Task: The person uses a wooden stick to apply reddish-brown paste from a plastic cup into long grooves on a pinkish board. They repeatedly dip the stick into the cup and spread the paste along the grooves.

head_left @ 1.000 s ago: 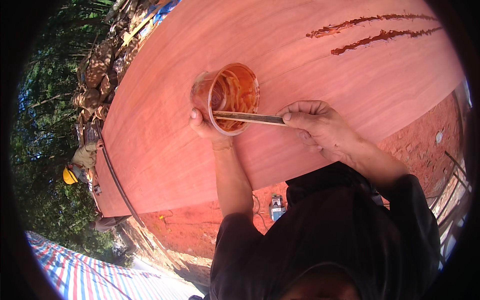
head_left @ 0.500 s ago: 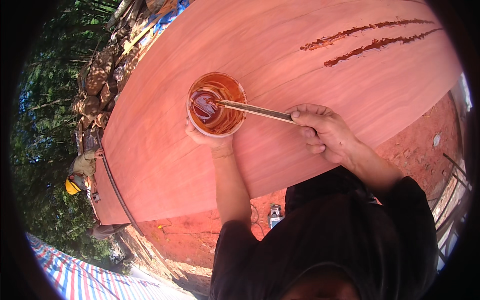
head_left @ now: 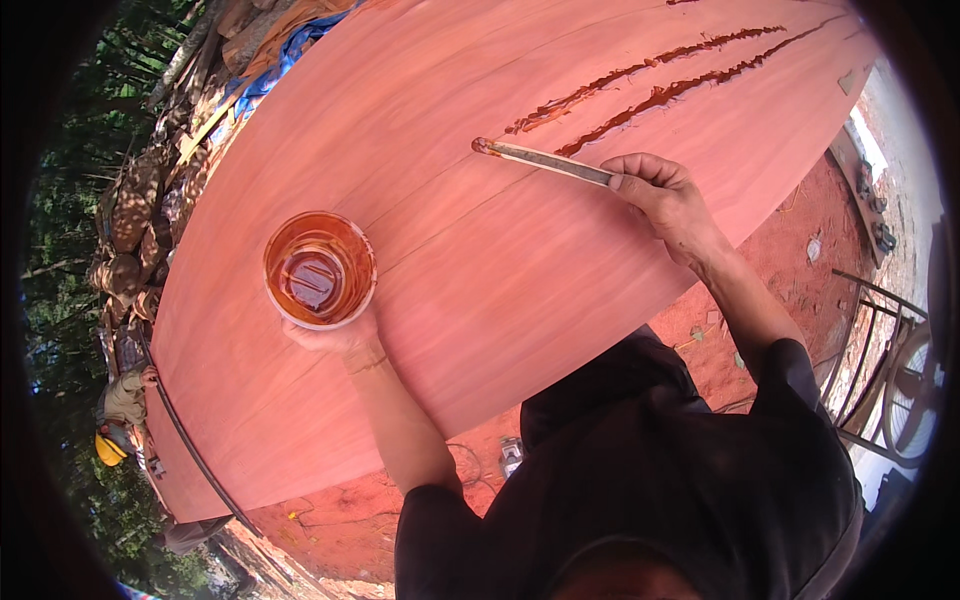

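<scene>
My left hand point(head_left: 335, 337) is wrapped round the underside of a round tub point(head_left: 320, 270), tilted so its mouth faces me. Reddish-brown paste coats its inner wall and lies glossy at the bottom. Between the thumb and fingers of my right hand point(head_left: 660, 195) is a flat wooden stick point(head_left: 550, 160). Its far end carries a blob of the same paste, above the board and apart from the tub. Two rough lines of paste point(head_left: 660, 95) run along seams toward the upper right of the large reddish wooden panel point(head_left: 470, 300) below my hands.
At the far left, a person in a yellow helmet point(head_left: 110, 450) is at the panel's end, near a dark curved strip point(head_left: 195, 440). Logs point(head_left: 130, 215) and a blue sheet point(head_left: 285, 55) lie beyond the panel. Right of me stand a metal frame point(head_left: 860, 350) and a fan point(head_left: 910, 390).
The stick has come out of the tub and moved left and up toward the paste lines with my right hand. My left hand and the tub have shifted left and down.
</scene>
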{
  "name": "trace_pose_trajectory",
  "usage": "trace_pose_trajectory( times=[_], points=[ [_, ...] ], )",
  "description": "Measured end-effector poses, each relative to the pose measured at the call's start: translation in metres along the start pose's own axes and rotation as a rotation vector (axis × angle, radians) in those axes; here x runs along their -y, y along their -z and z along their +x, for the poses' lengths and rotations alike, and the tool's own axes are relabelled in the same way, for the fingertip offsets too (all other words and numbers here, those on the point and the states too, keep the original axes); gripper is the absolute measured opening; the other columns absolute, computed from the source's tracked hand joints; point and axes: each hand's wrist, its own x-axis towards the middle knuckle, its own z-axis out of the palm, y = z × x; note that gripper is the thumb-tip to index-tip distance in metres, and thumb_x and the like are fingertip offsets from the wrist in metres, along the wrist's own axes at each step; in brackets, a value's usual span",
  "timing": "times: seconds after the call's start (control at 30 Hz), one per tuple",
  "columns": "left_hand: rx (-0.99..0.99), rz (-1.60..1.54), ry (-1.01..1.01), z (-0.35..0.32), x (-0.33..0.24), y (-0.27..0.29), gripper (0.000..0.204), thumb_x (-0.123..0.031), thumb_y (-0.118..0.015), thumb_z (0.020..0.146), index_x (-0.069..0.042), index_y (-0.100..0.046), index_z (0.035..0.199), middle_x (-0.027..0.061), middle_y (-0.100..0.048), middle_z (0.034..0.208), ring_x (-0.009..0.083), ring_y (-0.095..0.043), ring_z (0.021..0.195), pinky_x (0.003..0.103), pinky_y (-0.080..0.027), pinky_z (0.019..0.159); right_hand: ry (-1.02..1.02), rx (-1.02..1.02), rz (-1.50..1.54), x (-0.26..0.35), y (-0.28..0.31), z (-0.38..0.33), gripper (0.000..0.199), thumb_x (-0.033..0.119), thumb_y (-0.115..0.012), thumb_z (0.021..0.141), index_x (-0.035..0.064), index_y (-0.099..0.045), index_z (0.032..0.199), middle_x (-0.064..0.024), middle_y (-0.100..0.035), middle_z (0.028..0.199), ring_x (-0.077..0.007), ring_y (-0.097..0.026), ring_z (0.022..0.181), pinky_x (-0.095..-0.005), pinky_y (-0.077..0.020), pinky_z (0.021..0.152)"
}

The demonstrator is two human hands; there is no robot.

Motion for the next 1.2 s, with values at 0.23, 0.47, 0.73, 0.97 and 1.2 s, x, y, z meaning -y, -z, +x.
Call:
trace_pose_trajectory(
  times=[0.23, 0.47, 0.73, 0.97, 1.2],
  points=[
    [-0.025, -0.078, 0.041, -0.008, -0.001, -0.009, 0.070, -0.051, -0.041, 0.092, -0.007, -0.057, 0.144, 0.0176, -0.062, 0.142, 0.0398, -0.061, 0.128, 0.061, -0.054, 0.103, 0.265, -0.008, -0.193, -0.014, 0.021, 0.020, 0.018, 0.011, -0.068, 0.102, 0.0014, -0.075, 0.115, 0.0061, -0.069, 0.090, -0.0010, -0.054, 0.076, -0.0202, -0.0453, 0.065],
    [-0.068, -0.061, 0.040, -0.010, -0.002, -0.011, 0.069, -0.052, -0.041, 0.093, -0.009, -0.057, 0.145, 0.0157, -0.061, 0.143, 0.0395, -0.060, 0.130, 0.063, -0.053, 0.105, 0.412, -0.047, -0.362, -0.019, 0.020, 0.016, 0.021, 0.006, -0.066, 0.100, -0.0022, -0.074, 0.118, 0.0053, -0.066, 0.087, -0.0016, -0.053, 0.077, -0.0219, -0.0463, 0.065],
    [-0.062, -0.023, 0.036, -0.007, 0.000, -0.004, 0.069, -0.052, -0.039, 0.094, -0.009, -0.057, 0.145, 0.0151, -0.061, 0.142, 0.0380, -0.061, 0.129, 0.062, -0.056, 0.101, 0.682, -0.137, -0.693, -0.022, 0.013, 0.011, 0.024, -0.004, -0.068, 0.092, -0.0008, -0.076, 0.115, -0.0033, -0.063, 0.077, -0.0114, -0.055, 0.071, -0.0278, -0.0457, 0.063],
    [-0.062, -0.017, 0.037, -0.006, 0.001, -0.002, 0.069, -0.052, -0.039, 0.094, -0.009, -0.057, 0.145, 0.0146, -0.061, 0.142, 0.0377, -0.061, 0.129, 0.062, -0.056, 0.101, 0.757, -0.179, -0.850, -0.027, 0.008, 0.003, 0.024, -0.008, -0.071, 0.086, 0.0015, -0.078, 0.107, -0.0077, -0.058, 0.072, -0.0200, -0.056, 0.067, -0.0329, -0.0464, 0.062],
    [-0.043, -0.049, 0.055, -0.007, 0.000, -0.002, 0.067, -0.050, -0.039, 0.095, -0.009, -0.057, 0.144, 0.0148, -0.061, 0.142, 0.0378, -0.061, 0.129, 0.061, -0.055, 0.103, 0.743, -0.158, -0.750, -0.036, -0.013, -0.012, 0.019, -0.002, -0.071, 0.089, 0.0032, -0.076, 0.107, -0.0114, -0.066, 0.078, -0.0248, -0.062, 0.072, -0.0361, -0.0513, 0.065]
  ],
)
